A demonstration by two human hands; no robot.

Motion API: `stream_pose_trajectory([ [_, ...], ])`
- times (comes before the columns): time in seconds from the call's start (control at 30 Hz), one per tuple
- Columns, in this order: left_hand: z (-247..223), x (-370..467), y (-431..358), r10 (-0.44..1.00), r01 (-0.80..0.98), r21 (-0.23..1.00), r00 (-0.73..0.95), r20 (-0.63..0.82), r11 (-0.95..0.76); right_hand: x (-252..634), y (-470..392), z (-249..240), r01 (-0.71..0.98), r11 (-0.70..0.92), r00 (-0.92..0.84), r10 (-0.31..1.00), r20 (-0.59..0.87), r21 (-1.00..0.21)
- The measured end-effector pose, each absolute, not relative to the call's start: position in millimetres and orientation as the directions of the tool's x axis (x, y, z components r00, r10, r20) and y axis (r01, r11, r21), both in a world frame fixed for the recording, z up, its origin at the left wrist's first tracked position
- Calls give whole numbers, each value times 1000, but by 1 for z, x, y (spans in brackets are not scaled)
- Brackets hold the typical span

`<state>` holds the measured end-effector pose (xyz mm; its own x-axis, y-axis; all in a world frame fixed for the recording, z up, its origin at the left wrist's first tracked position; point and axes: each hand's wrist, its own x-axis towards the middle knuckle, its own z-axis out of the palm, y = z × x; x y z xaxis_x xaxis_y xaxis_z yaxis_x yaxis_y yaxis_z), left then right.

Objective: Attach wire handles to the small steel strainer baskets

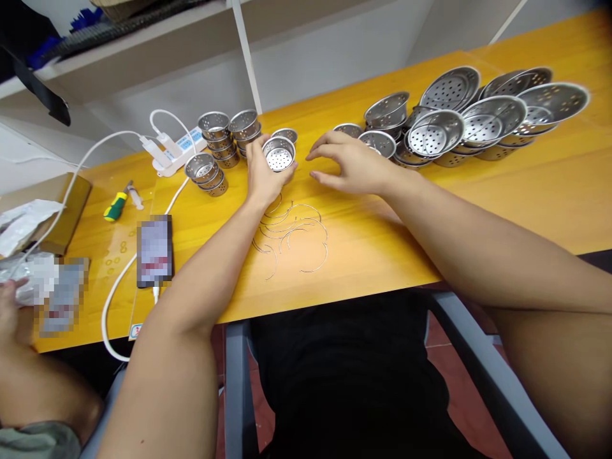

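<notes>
My left hand (264,173) grips a small perforated steel strainer cup (278,153), held just above the yellow table (502,191). My right hand (349,164) hovers beside it with fingers spread, palm down, holding nothing. Several thin curved wire handles (296,236) lie loose on the table below my hands. Another small cup (285,134) sits just behind the held one.
Stacks of small strainer cups (215,143) stand at the back left; larger perforated baskets (478,118) are piled at the right. A white power strip (174,152), screwdriver (116,204), phone (154,250) and cable lie at the left. Another person's hand (12,306) is at the far left.
</notes>
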<state>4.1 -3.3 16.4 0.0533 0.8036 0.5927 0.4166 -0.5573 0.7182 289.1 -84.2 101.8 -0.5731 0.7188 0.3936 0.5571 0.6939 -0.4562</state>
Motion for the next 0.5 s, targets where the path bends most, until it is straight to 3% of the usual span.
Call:
stream_pose_trajectory([
  [0.13, 33, 8, -8, 779, 385, 711, 37, 626, -589, 297, -84, 107, 562, 679, -578, 731, 364, -472],
  [0.33, 18, 9, 5, 690, 402, 591, 163, 706, -700, 282, -100, 117, 522, 689, -772, 632, 64, -503],
  [0.5, 4, 5, 12, 666, 395, 559, 225, 711, -729, 258, -111, 108, 571, 695, -782, 623, -31, -438],
])
